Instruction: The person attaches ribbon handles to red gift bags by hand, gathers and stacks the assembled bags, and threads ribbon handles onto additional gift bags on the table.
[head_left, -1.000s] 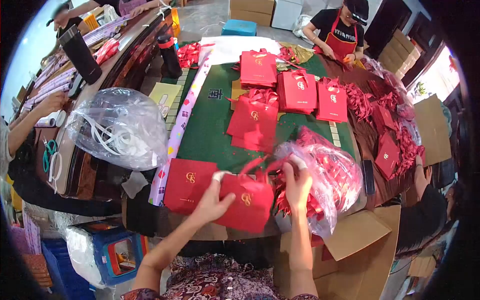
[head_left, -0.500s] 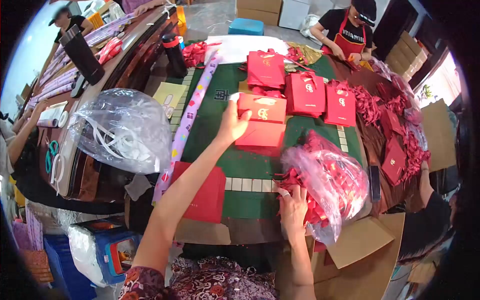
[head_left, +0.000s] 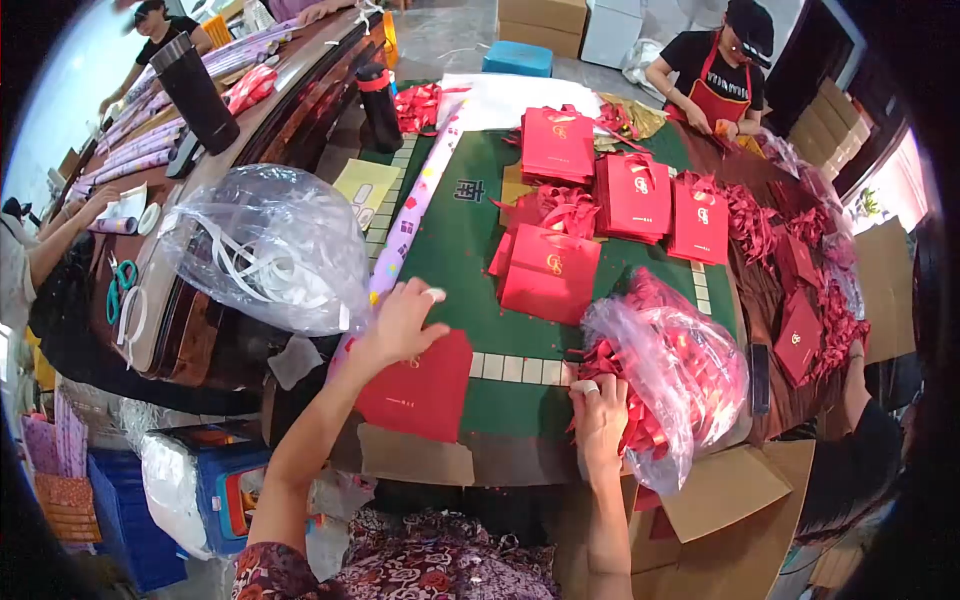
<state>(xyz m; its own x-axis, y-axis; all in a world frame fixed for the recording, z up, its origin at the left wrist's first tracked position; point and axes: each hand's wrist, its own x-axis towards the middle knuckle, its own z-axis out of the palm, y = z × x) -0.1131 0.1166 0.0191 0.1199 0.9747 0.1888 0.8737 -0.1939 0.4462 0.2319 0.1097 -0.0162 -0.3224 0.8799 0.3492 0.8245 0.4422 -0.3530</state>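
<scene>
My left hand [head_left: 402, 328], fingers spread, hovers over the upper part of a flat red paper bag [head_left: 425, 395] near the table's front edge; whether it touches the bag I cannot tell. My right hand [head_left: 600, 415] has its fingers curled together at the left side of a clear plastic bag [head_left: 690, 430], pinching red ribbon [head_left: 605, 360] that spills from it. Farther in, a red gift bag [head_left: 550, 272] with a gold emblem rests tilted on a pile of similar bags. Behind it stand more stacks of red gift bags [head_left: 558, 145], with ribbon handles.
An inflated clear bag of white strips [head_left: 265, 250] sits at left beside a purple patterned roll [head_left: 410, 215]. A black bottle [head_left: 378, 110] stands behind. Below right is an open cardboard box [head_left: 725, 500]. A co-worker in a red apron [head_left: 720, 85] handles something at the far right.
My left hand has let go of the red gift bag on the pile and come back toward me over the flat bag. My right hand's fingers have drawn slightly out of the ribbons.
</scene>
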